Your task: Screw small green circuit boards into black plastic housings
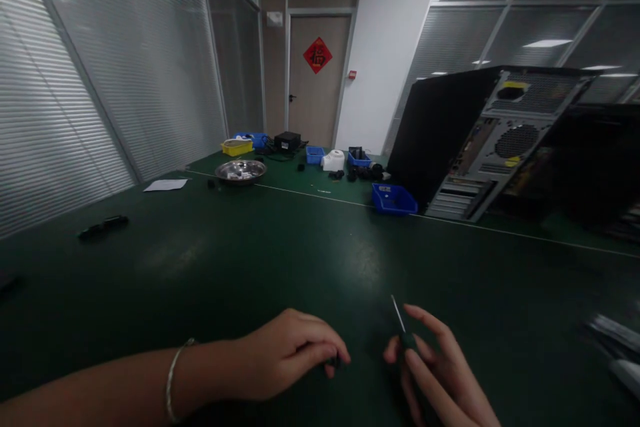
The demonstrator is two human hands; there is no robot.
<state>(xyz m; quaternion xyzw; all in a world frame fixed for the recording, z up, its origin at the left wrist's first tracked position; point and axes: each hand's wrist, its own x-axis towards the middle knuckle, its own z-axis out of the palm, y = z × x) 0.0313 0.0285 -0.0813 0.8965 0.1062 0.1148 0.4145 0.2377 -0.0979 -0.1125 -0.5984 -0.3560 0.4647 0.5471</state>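
Note:
In my right hand (pixel 440 363) is a screwdriver (pixel 399 315) with a dark green handle. Its thin metal shaft points up and away from me, and the index finger is lifted off it. My left hand (pixel 295 353), with a bracelet (pixel 173 380) at the wrist, is closed over the green tabletop (pixel 280 247). Its thumb and fingers pinch a small dark piece (pixel 334 361), mostly hidden, whose kind I cannot make out. The two hands are a short way apart.
A computer case (pixel 450 140) stands at the right, beside a blue bin (pixel 394 200). Farther back are a metal bowl (pixel 240 177), a yellow bin (pixel 237 147), a black box (pixel 287 141) and a white plastic part (pixel 333 161). Paper (pixel 166 185) and dark parts (pixel 103 227) lie left.

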